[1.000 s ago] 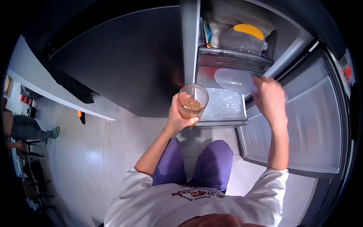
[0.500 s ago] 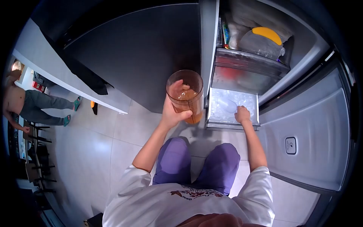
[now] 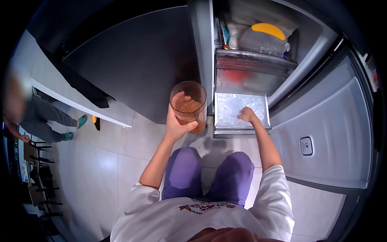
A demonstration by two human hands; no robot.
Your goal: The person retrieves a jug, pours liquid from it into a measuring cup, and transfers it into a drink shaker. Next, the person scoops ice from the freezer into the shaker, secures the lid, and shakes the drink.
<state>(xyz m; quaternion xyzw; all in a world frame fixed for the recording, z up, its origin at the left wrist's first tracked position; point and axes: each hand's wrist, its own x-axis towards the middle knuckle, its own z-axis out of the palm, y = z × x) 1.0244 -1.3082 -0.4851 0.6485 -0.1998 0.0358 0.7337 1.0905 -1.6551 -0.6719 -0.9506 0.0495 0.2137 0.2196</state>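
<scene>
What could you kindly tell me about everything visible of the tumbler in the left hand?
The tumbler is tall, round, open-topped and see-through with a brownish tint; whether glass or plastic, I cannot tell. Dark markings, too small to read, show on its side. Amber liquid fills its lower part. Roughly upright, it is held left of the ice drawer. The left hand wraps it, its fingers showing through the wall.
</scene>
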